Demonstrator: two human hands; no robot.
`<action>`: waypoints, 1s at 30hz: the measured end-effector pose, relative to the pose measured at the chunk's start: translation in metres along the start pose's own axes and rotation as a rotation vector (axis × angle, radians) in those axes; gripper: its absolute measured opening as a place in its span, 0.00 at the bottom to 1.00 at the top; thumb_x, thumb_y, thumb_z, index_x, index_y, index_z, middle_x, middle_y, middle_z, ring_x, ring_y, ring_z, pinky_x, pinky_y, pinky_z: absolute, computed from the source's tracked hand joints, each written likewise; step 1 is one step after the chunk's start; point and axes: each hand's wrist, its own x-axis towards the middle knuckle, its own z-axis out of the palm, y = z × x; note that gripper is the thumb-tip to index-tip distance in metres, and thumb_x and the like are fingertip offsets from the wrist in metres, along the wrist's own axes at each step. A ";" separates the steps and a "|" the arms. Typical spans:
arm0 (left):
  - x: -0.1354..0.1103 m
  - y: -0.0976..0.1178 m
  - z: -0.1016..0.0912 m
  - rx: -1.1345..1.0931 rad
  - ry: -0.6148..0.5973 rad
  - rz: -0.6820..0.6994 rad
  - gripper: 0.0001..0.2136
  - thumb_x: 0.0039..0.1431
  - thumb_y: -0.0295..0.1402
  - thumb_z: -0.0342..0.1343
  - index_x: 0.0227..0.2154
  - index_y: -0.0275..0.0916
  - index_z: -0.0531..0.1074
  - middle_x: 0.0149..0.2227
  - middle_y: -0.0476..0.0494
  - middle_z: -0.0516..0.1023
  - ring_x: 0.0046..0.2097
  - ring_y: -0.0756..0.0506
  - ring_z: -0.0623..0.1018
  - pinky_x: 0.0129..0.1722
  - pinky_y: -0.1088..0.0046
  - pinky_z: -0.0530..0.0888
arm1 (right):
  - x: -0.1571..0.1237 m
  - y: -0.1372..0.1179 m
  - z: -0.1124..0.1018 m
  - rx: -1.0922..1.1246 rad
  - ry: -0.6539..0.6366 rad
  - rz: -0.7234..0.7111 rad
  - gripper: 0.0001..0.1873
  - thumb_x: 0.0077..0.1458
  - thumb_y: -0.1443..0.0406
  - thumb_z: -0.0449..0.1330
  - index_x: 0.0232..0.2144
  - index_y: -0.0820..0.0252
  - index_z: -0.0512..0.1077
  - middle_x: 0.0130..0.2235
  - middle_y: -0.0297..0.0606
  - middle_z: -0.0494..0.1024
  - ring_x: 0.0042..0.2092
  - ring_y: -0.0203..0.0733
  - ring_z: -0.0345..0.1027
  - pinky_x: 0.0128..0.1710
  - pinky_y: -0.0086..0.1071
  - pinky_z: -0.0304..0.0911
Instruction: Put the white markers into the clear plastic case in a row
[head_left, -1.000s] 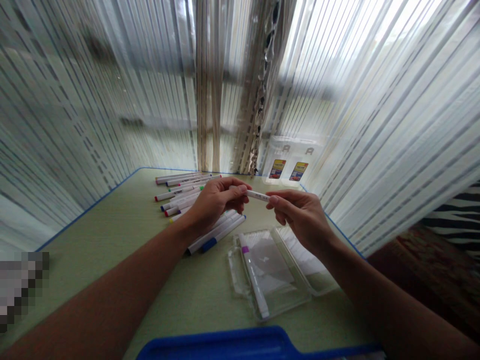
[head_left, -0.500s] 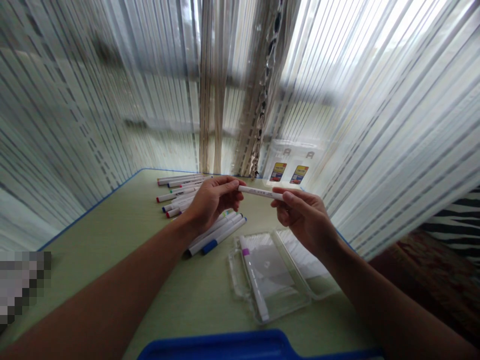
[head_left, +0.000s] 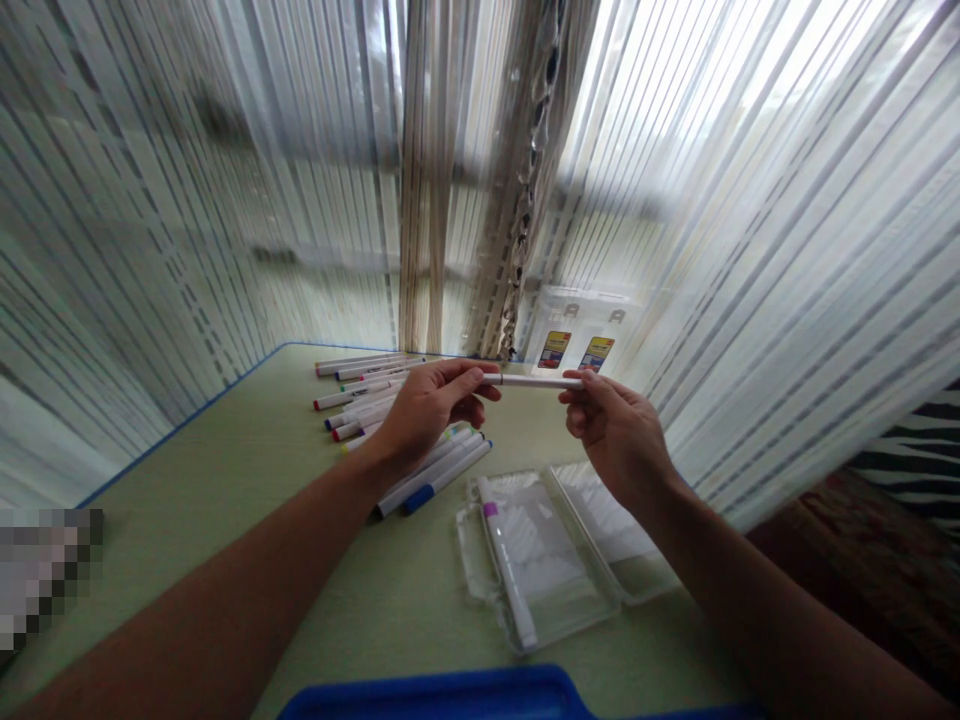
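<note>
The white marker pen (head_left: pixel 536 381) lay nearly level between the left grip (head_left: pixel 442 398) and right grip (head_left: pixel 619 420) (each pinching one end), above the desk (head_left: pixel 232 465)

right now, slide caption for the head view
Left hand and right hand hold a white marker; an open clear plastic case holds a purple-banded marker.
</note>
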 end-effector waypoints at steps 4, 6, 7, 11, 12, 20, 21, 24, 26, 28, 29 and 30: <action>-0.002 0.002 0.000 -0.018 -0.038 -0.020 0.13 0.57 0.30 0.62 0.44 0.29 0.78 0.33 0.38 0.82 0.25 0.51 0.76 0.28 0.72 0.74 | 0.002 0.001 -0.002 0.018 0.030 -0.006 0.10 0.50 0.61 0.69 0.30 0.64 0.80 0.24 0.37 0.77 0.20 0.29 0.62 0.18 0.23 0.56; -0.003 0.002 0.000 -0.026 -0.059 -0.025 0.14 0.56 0.30 0.62 0.44 0.28 0.78 0.34 0.37 0.82 0.26 0.51 0.77 0.29 0.72 0.74 | 0.003 0.001 -0.003 0.016 0.037 -0.010 0.09 0.51 0.61 0.69 0.29 0.64 0.79 0.24 0.37 0.77 0.21 0.29 0.62 0.18 0.24 0.56; -0.003 0.002 0.000 -0.024 -0.068 -0.023 0.14 0.56 0.30 0.62 0.44 0.28 0.78 0.34 0.36 0.82 0.26 0.51 0.77 0.29 0.72 0.74 | 0.003 0.002 -0.004 0.011 0.038 -0.014 0.09 0.51 0.61 0.69 0.29 0.64 0.79 0.24 0.37 0.77 0.21 0.29 0.63 0.18 0.24 0.56; -0.003 0.000 0.000 0.044 -0.066 0.010 0.15 0.57 0.33 0.62 0.44 0.28 0.78 0.33 0.37 0.83 0.26 0.51 0.76 0.29 0.72 0.75 | 0.003 0.003 -0.003 -0.017 0.035 -0.032 0.11 0.50 0.60 0.69 0.29 0.63 0.78 0.23 0.36 0.76 0.20 0.29 0.62 0.17 0.24 0.56; -0.003 0.000 0.000 0.071 -0.060 0.018 0.15 0.57 0.33 0.62 0.44 0.28 0.78 0.33 0.37 0.82 0.25 0.51 0.76 0.29 0.72 0.75 | 0.003 0.004 -0.003 -0.027 0.035 -0.039 0.11 0.49 0.60 0.69 0.29 0.63 0.78 0.23 0.35 0.76 0.19 0.29 0.62 0.17 0.24 0.56; -0.002 -0.002 0.000 0.259 -0.069 0.072 0.13 0.54 0.35 0.65 0.38 0.29 0.79 0.29 0.42 0.81 0.24 0.52 0.75 0.26 0.75 0.73 | -0.003 0.009 -0.004 -0.323 -0.062 -0.147 0.14 0.47 0.57 0.72 0.27 0.62 0.79 0.23 0.34 0.75 0.19 0.29 0.60 0.17 0.26 0.54; -0.003 -0.002 0.001 0.276 -0.077 0.080 0.13 0.54 0.35 0.65 0.38 0.29 0.79 0.28 0.42 0.80 0.24 0.52 0.75 0.26 0.75 0.73 | -0.005 0.010 -0.004 -0.379 -0.078 -0.159 0.15 0.46 0.56 0.72 0.28 0.62 0.79 0.22 0.34 0.75 0.19 0.30 0.59 0.16 0.26 0.53; -0.005 -0.001 0.004 0.316 -0.091 0.098 0.12 0.53 0.34 0.66 0.36 0.30 0.78 0.28 0.44 0.79 0.24 0.52 0.75 0.26 0.76 0.73 | -0.009 0.009 -0.005 -0.535 -0.117 -0.205 0.15 0.46 0.55 0.73 0.28 0.62 0.81 0.20 0.33 0.74 0.19 0.30 0.57 0.16 0.26 0.50; -0.005 -0.003 0.005 0.323 -0.102 0.094 0.13 0.52 0.35 0.67 0.35 0.30 0.76 0.27 0.44 0.79 0.24 0.52 0.75 0.26 0.76 0.74 | -0.010 0.008 -0.005 -0.625 -0.125 -0.258 0.15 0.45 0.55 0.73 0.27 0.62 0.81 0.20 0.33 0.74 0.20 0.31 0.59 0.18 0.27 0.52; -0.006 -0.005 0.005 0.322 -0.123 0.084 0.14 0.50 0.35 0.69 0.35 0.31 0.75 0.26 0.45 0.79 0.24 0.51 0.76 0.26 0.76 0.73 | -0.012 0.007 -0.004 -0.711 -0.128 -0.327 0.14 0.44 0.56 0.74 0.26 0.61 0.82 0.21 0.35 0.76 0.21 0.33 0.62 0.20 0.28 0.56; -0.006 -0.007 0.005 0.322 -0.135 0.080 0.14 0.50 0.35 0.69 0.34 0.31 0.75 0.25 0.46 0.79 0.24 0.51 0.76 0.26 0.76 0.73 | -0.012 0.006 -0.004 -0.750 -0.128 -0.358 0.14 0.43 0.56 0.74 0.25 0.61 0.82 0.21 0.36 0.77 0.22 0.34 0.64 0.21 0.28 0.58; -0.006 -0.008 0.005 0.325 -0.148 0.078 0.14 0.49 0.35 0.70 0.34 0.31 0.75 0.24 0.46 0.78 0.24 0.51 0.76 0.26 0.77 0.73 | -0.012 0.006 -0.003 -0.785 -0.128 -0.381 0.13 0.43 0.56 0.74 0.25 0.61 0.82 0.21 0.36 0.78 0.23 0.35 0.66 0.22 0.28 0.59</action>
